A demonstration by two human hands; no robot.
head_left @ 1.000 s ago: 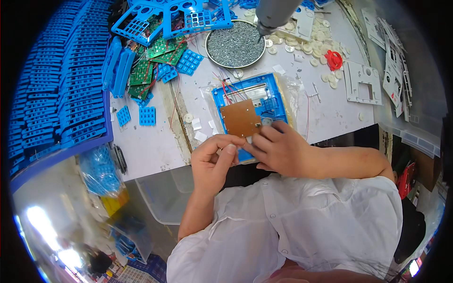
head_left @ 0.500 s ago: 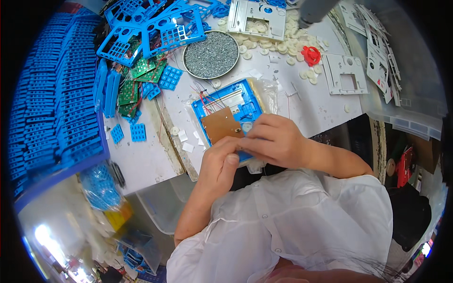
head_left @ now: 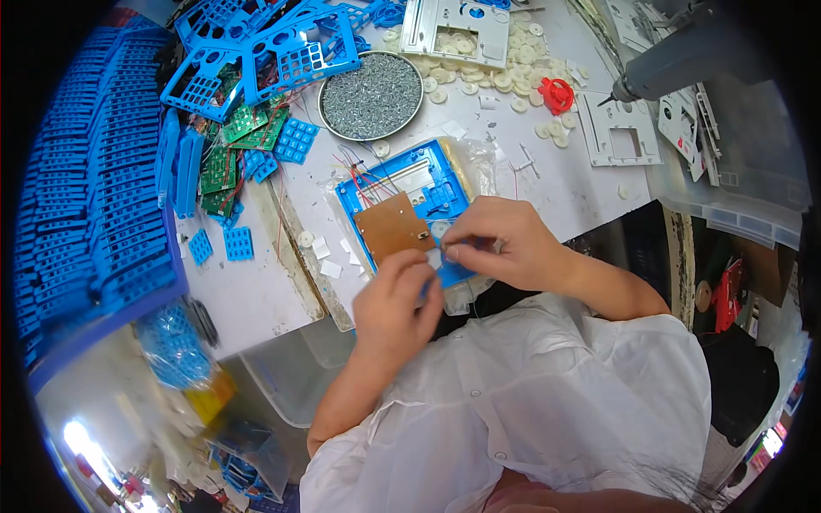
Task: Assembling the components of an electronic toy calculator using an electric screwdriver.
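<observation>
Head view: right hand, grip narrow, over blue casing, contents indistinct. Left hand curls near brown board; cannot tell its grip.

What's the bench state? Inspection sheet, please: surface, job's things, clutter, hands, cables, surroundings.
Surface: white table, scattered with parts and specks.
Job's things: blue housing on plastic wrapping, open side up; brown board over its left part.
Clutter: round dish full of small metal parts; pale discs; red part; green circuit boards.
Hands: left hand curled, blurred, by the board; right hand fingers drawn together over the housing; any grip unclear.
Cables: thin wires at the housing's upper left.
Surroundings: stacked blue frames left; grey tool upper right.
</observation>
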